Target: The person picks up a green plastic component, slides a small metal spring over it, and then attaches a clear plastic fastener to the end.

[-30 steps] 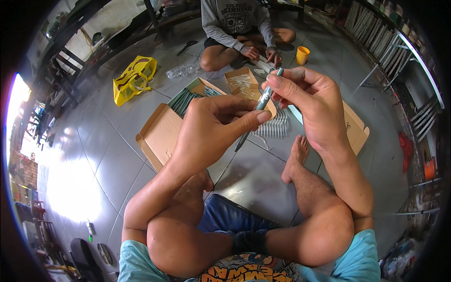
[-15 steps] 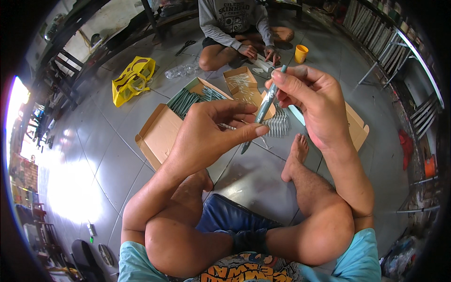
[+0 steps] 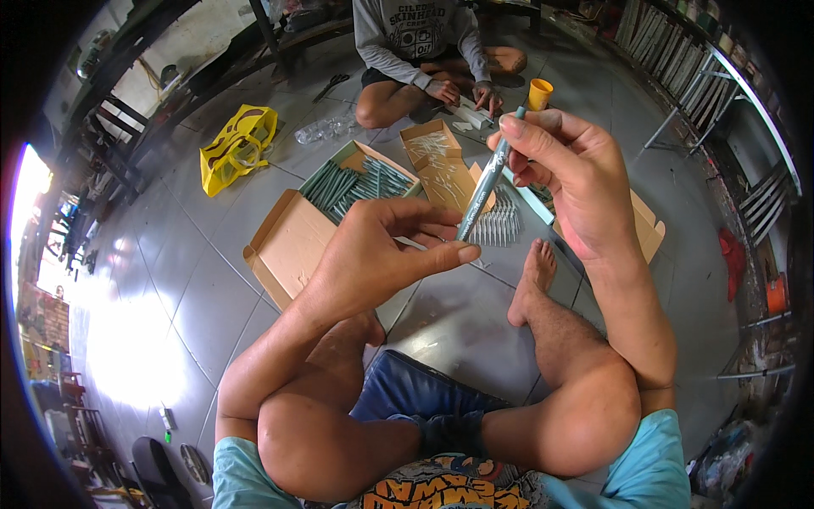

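Grey-green pen (image 3: 486, 185), pale print on barrel, up off the floor in both hands, to the right of the pen box (image 3: 288, 246); slanted, upper end leaning right. Right hand (image 3: 578, 170): pinching the upper end, thumb against fingers. Left hand (image 3: 373, 242): lower end taken between thumb and fingertips; can't tell how firmly.

Pen box: open cardboard, lid folded out toward the person, loose grey-green pens (image 3: 360, 188) heaped inside. Just right of it: small cardboard carton (image 3: 420, 129) with slim pale pieces. Farther right of it: shiny slender parts (image 3: 498, 225) in rows on the floor, partly behind the held pen. Farther right again: second carton (image 3: 649, 227), partly behind the right hand.

Beyond the pen box, off to its right: co-worker (image 3: 415, 51), seated, both hands at a pale strip; yellow cup (image 3: 539, 92) nearby. Left of the pen box: yellow bag (image 3: 239, 146). Just beyond it: crumpled clear plastic (image 3: 326, 129).
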Tool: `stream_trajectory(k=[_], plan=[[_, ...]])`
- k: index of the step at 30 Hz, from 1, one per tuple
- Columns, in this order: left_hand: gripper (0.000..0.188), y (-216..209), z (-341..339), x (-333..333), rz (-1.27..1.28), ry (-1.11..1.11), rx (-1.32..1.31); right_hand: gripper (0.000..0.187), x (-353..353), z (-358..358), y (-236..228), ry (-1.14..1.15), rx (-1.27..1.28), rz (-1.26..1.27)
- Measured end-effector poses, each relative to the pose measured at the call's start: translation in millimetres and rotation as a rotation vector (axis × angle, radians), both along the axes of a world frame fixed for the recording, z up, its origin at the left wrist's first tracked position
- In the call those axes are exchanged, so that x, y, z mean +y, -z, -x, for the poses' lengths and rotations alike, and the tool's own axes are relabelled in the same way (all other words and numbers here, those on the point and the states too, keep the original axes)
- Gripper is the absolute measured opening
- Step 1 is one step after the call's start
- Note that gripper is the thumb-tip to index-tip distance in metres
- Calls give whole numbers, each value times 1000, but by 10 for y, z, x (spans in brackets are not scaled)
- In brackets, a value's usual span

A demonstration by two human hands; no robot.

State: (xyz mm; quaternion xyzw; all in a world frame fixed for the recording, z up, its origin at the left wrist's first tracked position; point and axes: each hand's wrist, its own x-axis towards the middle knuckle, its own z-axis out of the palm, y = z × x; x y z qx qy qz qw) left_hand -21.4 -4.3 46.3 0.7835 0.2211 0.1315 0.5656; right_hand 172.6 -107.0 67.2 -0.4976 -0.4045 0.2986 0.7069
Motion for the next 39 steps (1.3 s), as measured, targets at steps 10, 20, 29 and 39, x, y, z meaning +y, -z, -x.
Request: stream_trajectory(k=[10, 20, 29, 39], plan=[[29, 88, 4, 62, 435, 208, -9, 22, -17, 19, -54, -26, 55, 1], [31, 109, 13, 92, 346, 72, -128, 41, -22, 158, 159, -397, -58, 263], [31, 2, 69, 37, 30, -8, -56, 19, -45, 193, 161, -302, -30, 288], [34, -75, 74, -7, -197, -72, 51, 21, -76, 129, 229, -175, -25, 268]])
